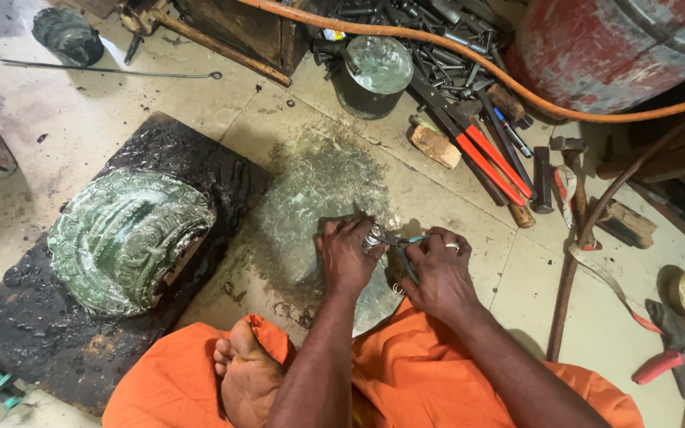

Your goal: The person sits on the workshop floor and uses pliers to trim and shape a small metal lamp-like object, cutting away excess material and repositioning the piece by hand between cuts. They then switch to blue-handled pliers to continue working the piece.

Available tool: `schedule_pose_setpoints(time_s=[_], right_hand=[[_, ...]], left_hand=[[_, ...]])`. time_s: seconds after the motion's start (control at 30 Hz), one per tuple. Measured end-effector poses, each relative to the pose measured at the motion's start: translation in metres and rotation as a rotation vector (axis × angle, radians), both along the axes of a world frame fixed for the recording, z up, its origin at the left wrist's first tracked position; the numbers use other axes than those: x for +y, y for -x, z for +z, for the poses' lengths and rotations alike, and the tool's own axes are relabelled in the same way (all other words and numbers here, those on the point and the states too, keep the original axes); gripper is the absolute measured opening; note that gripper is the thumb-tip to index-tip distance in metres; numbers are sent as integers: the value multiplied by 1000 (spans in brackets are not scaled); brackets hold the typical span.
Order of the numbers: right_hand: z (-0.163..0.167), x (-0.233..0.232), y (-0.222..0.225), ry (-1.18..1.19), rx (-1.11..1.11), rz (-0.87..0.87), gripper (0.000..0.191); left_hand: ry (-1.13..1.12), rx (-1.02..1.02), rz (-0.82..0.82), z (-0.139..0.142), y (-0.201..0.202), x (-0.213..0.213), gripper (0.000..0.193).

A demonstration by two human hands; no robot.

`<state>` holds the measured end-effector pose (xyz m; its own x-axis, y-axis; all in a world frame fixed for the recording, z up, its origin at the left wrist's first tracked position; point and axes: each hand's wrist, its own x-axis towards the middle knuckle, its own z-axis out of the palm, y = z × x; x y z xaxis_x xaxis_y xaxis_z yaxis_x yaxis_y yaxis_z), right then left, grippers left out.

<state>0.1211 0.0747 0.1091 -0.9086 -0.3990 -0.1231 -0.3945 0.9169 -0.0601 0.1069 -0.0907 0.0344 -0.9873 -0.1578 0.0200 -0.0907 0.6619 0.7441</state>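
The small shiny metal piece [374, 236] sat pinched in the left hand [348, 255], low over the tiled floor [57, 119] just ahead of the person's folded knees, probably held there to steady it. The right hand [440, 269] gripped thin pliers [403, 247] with pale blue handles, their nose meeting the piece from the right; the tool's long axis ran roughly from the right hand up and leftward. Under both hands lay a dull embossed metal sheet [311, 198]. To the left, a green embossed relief [124, 238] rested on a black pitch slab [33, 325]. Red-handled cutters [489, 158] lay beyond.
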Motion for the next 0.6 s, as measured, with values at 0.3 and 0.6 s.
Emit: schedule_pose_setpoints(time_s=[0.3,0.6], right_hand=[[7,9,-6,50,-62,-59,59],[-31,60,2,808,-360,-617,19]], left_hand=[[-108,79,6,-1,-3,-2,72],[-220,176,-149,-15,0,-5,70]])
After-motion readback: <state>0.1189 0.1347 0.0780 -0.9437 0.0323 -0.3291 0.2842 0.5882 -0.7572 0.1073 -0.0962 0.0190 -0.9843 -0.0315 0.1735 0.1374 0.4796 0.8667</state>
